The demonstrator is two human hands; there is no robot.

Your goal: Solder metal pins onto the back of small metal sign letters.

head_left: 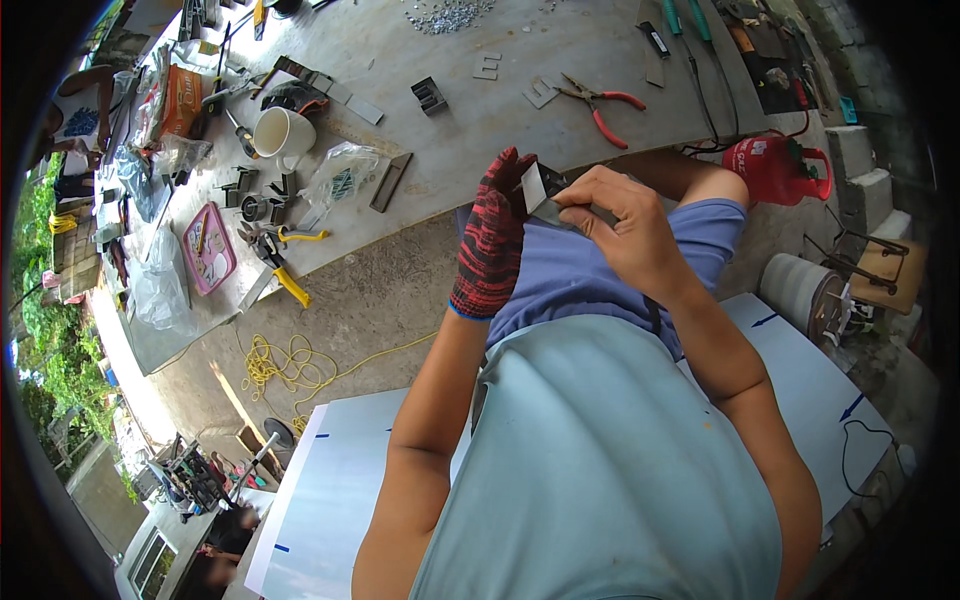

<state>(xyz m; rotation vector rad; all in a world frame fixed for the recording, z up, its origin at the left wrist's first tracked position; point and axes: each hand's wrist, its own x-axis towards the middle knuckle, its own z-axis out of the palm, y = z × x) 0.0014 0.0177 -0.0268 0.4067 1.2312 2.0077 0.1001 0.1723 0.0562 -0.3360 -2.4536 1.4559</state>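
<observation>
My left hand (490,240), in a red and black knitted glove, holds a small bent sheet-metal piece (537,190) in front of my lap. One face of the piece shines pale, and the side toward my right hand looks dark. My bare right hand (628,225) is closed in a pinch at the right side of that piece. What lies between its fingertips is too small and covered to make out. Beyond my hands, pliers with red handles (600,100) lie spread on the metal table (460,150), beside a flat E-shaped metal cutout (541,93).
A boxy metal letter (429,96), a white cup (284,136), a pink tray (209,250) and yellow-handled cutters (283,268) sit on the table. A red gas cylinder (775,170) stands at right. Yellow cord (285,368) lies on the floor. Another person (85,110) is at far left.
</observation>
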